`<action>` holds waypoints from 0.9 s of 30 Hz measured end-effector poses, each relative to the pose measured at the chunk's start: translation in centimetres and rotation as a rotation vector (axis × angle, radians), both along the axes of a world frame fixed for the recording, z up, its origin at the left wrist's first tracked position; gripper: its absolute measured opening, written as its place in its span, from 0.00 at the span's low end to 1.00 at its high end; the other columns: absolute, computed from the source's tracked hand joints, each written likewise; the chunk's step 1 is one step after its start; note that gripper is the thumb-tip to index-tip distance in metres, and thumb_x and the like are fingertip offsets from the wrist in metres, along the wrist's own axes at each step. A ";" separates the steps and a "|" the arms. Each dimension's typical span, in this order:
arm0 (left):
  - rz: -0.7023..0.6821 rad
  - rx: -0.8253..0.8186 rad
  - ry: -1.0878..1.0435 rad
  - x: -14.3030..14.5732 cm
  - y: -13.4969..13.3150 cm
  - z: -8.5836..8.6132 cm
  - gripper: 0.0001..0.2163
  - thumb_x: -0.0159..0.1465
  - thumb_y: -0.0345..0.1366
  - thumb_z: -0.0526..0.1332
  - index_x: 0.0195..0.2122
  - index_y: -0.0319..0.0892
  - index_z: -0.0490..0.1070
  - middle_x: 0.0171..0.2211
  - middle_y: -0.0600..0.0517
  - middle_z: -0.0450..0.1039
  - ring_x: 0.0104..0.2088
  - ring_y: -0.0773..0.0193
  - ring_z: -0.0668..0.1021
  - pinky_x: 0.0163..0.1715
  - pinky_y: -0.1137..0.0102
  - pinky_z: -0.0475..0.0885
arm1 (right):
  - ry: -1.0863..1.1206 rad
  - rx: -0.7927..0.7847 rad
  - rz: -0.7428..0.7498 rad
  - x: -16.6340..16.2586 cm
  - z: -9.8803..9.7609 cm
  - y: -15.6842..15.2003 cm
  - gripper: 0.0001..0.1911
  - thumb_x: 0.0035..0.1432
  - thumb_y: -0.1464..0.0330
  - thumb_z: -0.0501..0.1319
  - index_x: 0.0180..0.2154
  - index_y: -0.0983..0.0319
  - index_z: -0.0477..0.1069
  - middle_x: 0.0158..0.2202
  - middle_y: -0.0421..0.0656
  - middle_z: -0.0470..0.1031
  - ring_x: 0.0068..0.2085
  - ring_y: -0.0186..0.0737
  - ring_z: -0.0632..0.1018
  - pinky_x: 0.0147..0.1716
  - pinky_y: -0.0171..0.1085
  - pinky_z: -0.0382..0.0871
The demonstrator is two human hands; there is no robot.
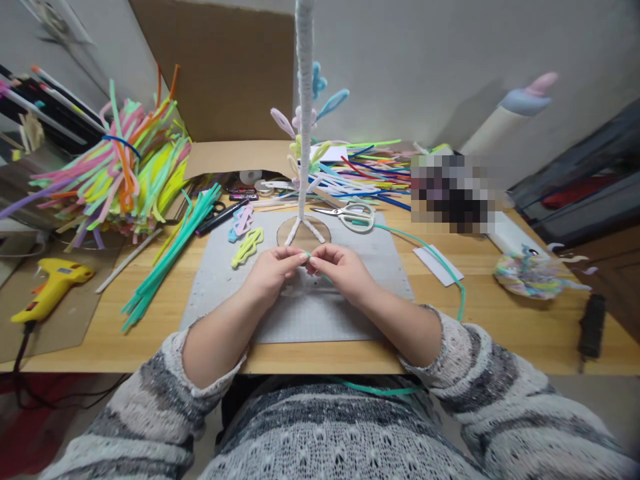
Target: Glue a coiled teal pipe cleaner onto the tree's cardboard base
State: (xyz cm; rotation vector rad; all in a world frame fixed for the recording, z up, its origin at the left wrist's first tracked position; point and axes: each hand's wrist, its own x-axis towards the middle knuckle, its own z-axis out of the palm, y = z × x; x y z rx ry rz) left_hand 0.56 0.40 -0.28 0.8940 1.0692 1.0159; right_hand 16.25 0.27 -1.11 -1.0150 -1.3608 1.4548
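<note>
My left hand (274, 272) and my right hand (346, 272) meet over the grey cutting mat (320, 323). Thumbs and forefingers of both pinch a small piece of green pipe cleaner (307, 255), most of it hidden by the fingers. Just beyond them rises a white wrapped stem (303, 133), its forked foot on a round clear disc (283, 230). Pastel flowers and loops of pipe cleaner (319, 80) show behind the stem. Left of it on the mat lie bent shapes, one yellow (247, 248), others pink and blue (242, 221). White-handled scissors (356, 216) rest at the mat's far right.
A big bundle of coloured pipe cleaners (125, 167) stands at left, near loose green ones (173, 257) and a yellow glue gun (50, 283). A long green strand (430, 243) curves over the right side; another stretch crosses my lap. A cardboard box (235, 157) stands behind.
</note>
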 end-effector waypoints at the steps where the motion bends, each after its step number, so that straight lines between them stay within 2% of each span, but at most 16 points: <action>1: -0.007 -0.027 -0.060 0.1 0.0 0.0 0.14 0.42 0.39 0.74 0.25 0.36 0.75 0.19 0.55 0.70 0.18 0.76 0.63 0.18 0.77 0.54 | 0.011 0.012 -0.035 -0.1 0.0 0.0 0.11 0.48 0.60 0.66 0.28 0.62 0.71 0.25 0.38 0.74 0.28 0.33 0.73 0.32 0.35 0.66; 5: 0.005 -0.115 -0.258 0.5 0.0 0.1 0.14 0.40 0.35 0.76 0.24 0.36 0.75 0.19 0.56 0.69 0.19 0.77 0.66 0.17 0.81 0.57 | 0.053 0.041 -0.121 -0.4 0.2 -0.2 0.11 0.44 0.61 0.69 0.26 0.62 0.73 0.25 0.38 0.75 0.27 0.31 0.72 0.30 0.34 0.65; 9: -0.064 -0.121 -0.337 0.7 0.0 -0.1 0.14 0.42 0.36 0.76 0.26 0.36 0.75 0.20 0.54 0.72 0.21 0.72 0.73 0.22 0.78 0.68 | 0.122 -0.024 -0.082 -0.5 0.6 -0.5 0.13 0.46 0.59 0.69 0.27 0.62 0.72 0.19 0.37 0.73 0.20 0.29 0.69 0.21 0.31 0.61; 12: -0.119 -0.118 -0.367 0.9 0.0 -0.2 0.13 0.45 0.36 0.75 0.25 0.36 0.74 0.19 0.54 0.72 0.20 0.71 0.74 0.24 0.76 0.72 | 0.202 -0.091 -0.063 -0.8 0.7 -0.7 0.17 0.44 0.58 0.70 0.28 0.62 0.70 0.20 0.39 0.76 0.22 0.33 0.75 0.20 0.31 0.65; 17: -0.034 -0.164 -0.357 0.9 -0.1 -0.3 0.11 0.46 0.31 0.74 0.28 0.36 0.73 0.21 0.54 0.74 0.22 0.71 0.76 0.24 0.78 0.71 | 0.268 -0.155 -0.080 -1.0 0.5 -0.7 0.20 0.39 0.58 0.73 0.29 0.62 0.70 0.22 0.38 0.76 0.26 0.36 0.79 0.26 0.35 0.73; 21: -0.024 -0.163 -0.318 0.7 -0.3 -0.2 0.14 0.44 0.33 0.75 0.28 0.35 0.74 0.22 0.52 0.75 0.22 0.69 0.76 0.23 0.76 0.71 | 0.204 -0.095 -0.101 -0.7 0.4 -0.4 0.18 0.39 0.59 0.73 0.27 0.62 0.72 0.21 0.36 0.75 0.22 0.32 0.75 0.22 0.33 0.71; 24: 0.008 -0.178 -0.235 0.5 -0.4 0.0 0.16 0.41 0.34 0.76 0.28 0.36 0.74 0.20 0.54 0.72 0.19 0.72 0.73 0.16 0.80 0.64 | 0.153 -0.051 -0.097 -0.4 0.3 -0.2 0.17 0.38 0.59 0.73 0.26 0.62 0.72 0.21 0.36 0.74 0.20 0.29 0.72 0.20 0.31 0.67; 27: 0.012 -0.182 -0.187 0.4 -0.4 0.1 0.18 0.38 0.37 0.77 0.27 0.36 0.73 0.17 0.55 0.70 0.17 0.75 0.69 0.14 0.82 0.59 | 0.150 -0.075 -0.049 -0.3 0.1 -0.1 0.17 0.40 0.58 0.73 0.27 0.62 0.72 0.21 0.36 0.74 0.21 0.30 0.72 0.21 0.32 0.67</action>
